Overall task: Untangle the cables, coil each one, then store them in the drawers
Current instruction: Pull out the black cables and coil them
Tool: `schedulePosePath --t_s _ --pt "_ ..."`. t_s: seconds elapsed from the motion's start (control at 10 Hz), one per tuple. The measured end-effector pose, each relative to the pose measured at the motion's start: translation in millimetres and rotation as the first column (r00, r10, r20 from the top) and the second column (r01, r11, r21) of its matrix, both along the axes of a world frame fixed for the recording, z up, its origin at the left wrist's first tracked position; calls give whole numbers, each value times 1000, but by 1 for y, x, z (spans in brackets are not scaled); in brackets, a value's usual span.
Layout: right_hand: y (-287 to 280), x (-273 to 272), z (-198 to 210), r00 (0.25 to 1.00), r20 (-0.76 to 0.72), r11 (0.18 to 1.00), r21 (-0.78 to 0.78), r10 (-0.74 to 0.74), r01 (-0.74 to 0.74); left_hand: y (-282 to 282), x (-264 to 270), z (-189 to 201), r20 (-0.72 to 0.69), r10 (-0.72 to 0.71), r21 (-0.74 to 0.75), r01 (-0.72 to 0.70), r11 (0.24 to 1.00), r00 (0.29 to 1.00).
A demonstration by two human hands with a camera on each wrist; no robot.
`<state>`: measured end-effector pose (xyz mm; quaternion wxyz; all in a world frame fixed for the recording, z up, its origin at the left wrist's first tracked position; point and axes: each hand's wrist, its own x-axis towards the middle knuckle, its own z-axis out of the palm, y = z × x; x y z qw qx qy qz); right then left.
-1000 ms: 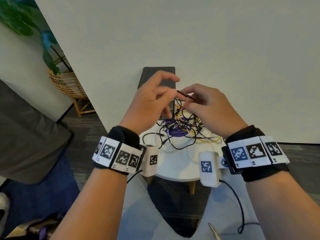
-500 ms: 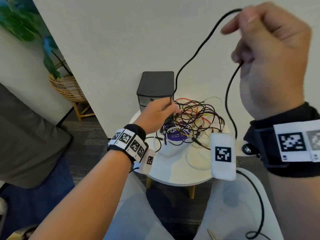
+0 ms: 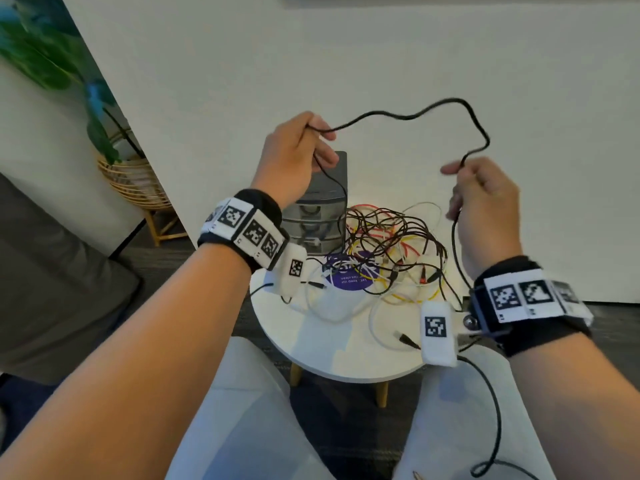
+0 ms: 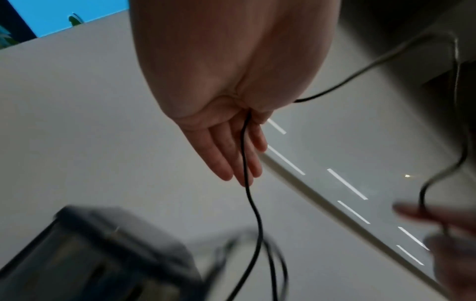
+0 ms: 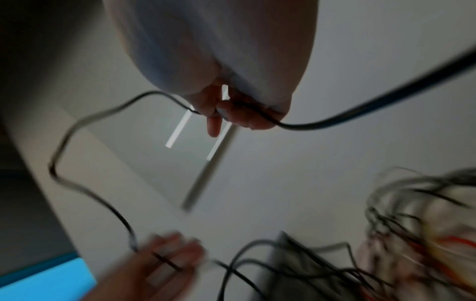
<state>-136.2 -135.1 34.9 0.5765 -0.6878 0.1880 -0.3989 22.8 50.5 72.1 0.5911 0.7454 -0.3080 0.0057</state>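
A black cable (image 3: pixel 412 114) arcs in the air between my two hands above the white round table (image 3: pixel 311 341). My left hand (image 3: pixel 320 133) pinches one part of it between thumb and forefinger, and the other fingers (image 4: pixel 231 158) lie fairly straight. My right hand (image 3: pixel 464 171) grips the cable (image 5: pixel 309 127) further along with curled fingers. From there the cable drops to the tangle of black, red, yellow and white cables (image 3: pixel 391 247) on the table. A small grey drawer unit (image 3: pixel 318 220) stands behind my left hand, its drawers closed.
A purple round sticker (image 3: pixel 349 282) lies under the tangle. A white wall (image 3: pixel 381 46) rises right behind the table. At the left are a plant in a wicker basket (image 3: pixel 135 181) and a grey sofa (image 3: pixel 52 271). My knees (image 3: pixel 242 427) are at the table's near edge.
My right hand has come down from high near the camera to the right of the table. My left hand has risen from the tangle and now pinches the black cable.
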Motion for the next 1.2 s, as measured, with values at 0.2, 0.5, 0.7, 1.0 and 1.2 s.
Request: schedulePosePath --t_s 0.2,0.5,0.7,1.0,1.2 --pt "-24 25 -57 945 -325 996 89 25 4 11 1 37 126 37 62 -45 997 991" --pt "-21 25 -2 998 -67 1000 -16 15 -17 4 -7 24 158 74 229 -110 967 985" --pt "29 36 42 907 -363 766 -515 211 -385 -17 -20 23 236 -3 255 -59 965 972" --pt "37 38 89 978 -51 777 -600 202 -192 -11 -32 -16 3 -77 275 73 959 997" --pt "-66 73 147 934 348 810 -569 78 144 -8 -38 -65 -93 -211 512 229 828 973"
